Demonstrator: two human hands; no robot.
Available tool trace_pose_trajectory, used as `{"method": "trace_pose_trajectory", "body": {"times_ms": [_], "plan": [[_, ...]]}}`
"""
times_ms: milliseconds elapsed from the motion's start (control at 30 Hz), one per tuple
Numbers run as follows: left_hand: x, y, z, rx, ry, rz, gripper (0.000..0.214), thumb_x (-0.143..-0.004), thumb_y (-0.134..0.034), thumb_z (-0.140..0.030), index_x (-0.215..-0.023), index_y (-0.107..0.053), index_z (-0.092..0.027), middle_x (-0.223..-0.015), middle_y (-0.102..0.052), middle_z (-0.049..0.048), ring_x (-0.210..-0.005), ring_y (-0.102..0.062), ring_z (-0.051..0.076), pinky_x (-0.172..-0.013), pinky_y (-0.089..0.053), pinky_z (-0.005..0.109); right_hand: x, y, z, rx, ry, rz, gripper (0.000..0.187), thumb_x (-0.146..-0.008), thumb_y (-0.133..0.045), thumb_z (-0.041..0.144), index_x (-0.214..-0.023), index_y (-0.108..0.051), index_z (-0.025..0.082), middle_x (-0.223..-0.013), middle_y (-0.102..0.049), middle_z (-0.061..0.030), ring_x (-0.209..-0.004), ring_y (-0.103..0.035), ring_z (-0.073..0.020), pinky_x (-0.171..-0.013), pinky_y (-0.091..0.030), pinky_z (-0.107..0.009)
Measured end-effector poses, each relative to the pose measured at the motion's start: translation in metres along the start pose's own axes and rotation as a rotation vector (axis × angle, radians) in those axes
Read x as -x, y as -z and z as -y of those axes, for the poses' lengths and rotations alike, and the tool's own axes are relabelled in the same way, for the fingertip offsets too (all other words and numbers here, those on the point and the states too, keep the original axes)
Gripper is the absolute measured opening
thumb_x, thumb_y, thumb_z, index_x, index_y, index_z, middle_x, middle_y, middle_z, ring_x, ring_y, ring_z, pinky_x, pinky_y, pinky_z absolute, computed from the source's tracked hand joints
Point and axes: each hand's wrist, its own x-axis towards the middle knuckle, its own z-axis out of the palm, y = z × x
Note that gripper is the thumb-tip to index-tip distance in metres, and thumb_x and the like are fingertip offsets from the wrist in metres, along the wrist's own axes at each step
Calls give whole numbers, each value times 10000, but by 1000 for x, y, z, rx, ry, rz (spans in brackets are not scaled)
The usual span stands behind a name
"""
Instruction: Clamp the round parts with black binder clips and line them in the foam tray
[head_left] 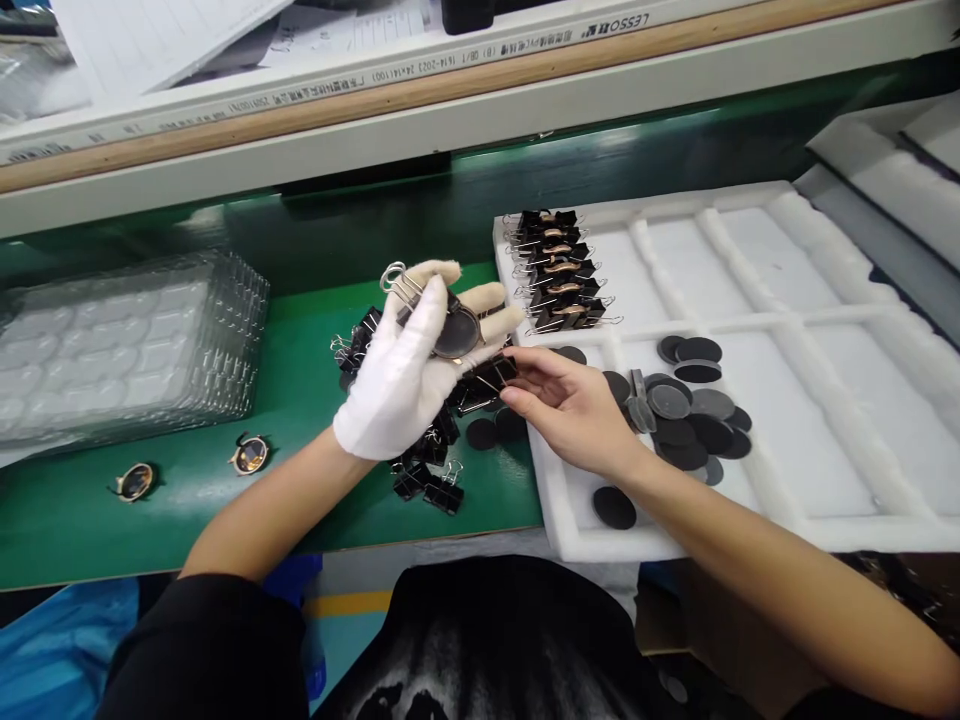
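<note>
My left hand [409, 365], in a white glove, is raised over the green bench and holds a round dark disc [456, 333] with a binder clip [400, 282] clamped on its edge. My bare right hand [568, 405] sits just right of it, fingers pinched on a black binder clip [491, 377] from the pile of clips [427, 465] under my left hand. Loose dark discs [686, 410] lie in the white foam tray [825, 430] beside my right wrist.
A row of clipped assemblies [559, 272] fills the tray's back left compartment. A stack of clear blister trays [127, 345] stands at the left. Two small round metal parts [250, 455] lie on the green mat [187, 510]. A shelf runs overhead at the back.
</note>
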Motion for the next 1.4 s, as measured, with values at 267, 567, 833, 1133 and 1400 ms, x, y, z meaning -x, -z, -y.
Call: {"method": "trace_pose_trajectory", "body": {"times_ms": [267, 567, 833, 1133, 1400], "plan": [[3, -5, 4, -21, -28, 37, 339, -989, -541, -598, -1132, -476, -298, -1189, -727, 39, -1199, -722, 244, -991, -606, 447, 1, 4, 2, 151, 8, 8, 374, -995, -598, 583, -932, -721, 236, -880, -722, -31, -817, -699, -203, -806, -621, -373], [8, 2, 0, -574, -265, -11, 263, -843, -782, -291, -1065, -658, -221, -1113, -737, 35, -1028, -717, 181, -959, -582, 312, 0, 0, 11, 52, 131, -141, 332, -901, -771, 489, -1161, -716, 290, -1071, -750, -53, -955, -744, -214, -927, -644, -393], [8, 7, -2, -787, -280, -38, 223, -830, -787, -348, -1004, -746, -215, -998, -784, 17, -907, -737, 188, -869, -597, 308, -3, 10, 8, -72, -60, -29, 500, -741, -918, 456, -1171, -746, 268, -1061, -777, -52, -996, -743, -231, -909, -661, -415], [10, 11, -3, -874, -279, 33, 200, -844, -786, -360, -1001, -757, -238, -999, -786, 10, -888, -733, 183, -864, -596, 298, -1, 11, 5, -87, -111, 12, 473, -638, -980, 308, -1072, -808, 234, -944, -815, -29, -852, -781, -228, -903, -674, -449], [0, 8, 0, -300, -131, -54, 241, -892, -760, -387, -1040, -666, -222, -1005, -739, 26, -871, -736, 157, -904, -614, 339, 0, 7, 5, -78, -230, -1, 367, -646, -958, 421, -907, -836, 194, -902, -826, -58, -870, -802, -258, -989, -644, -504]]}}
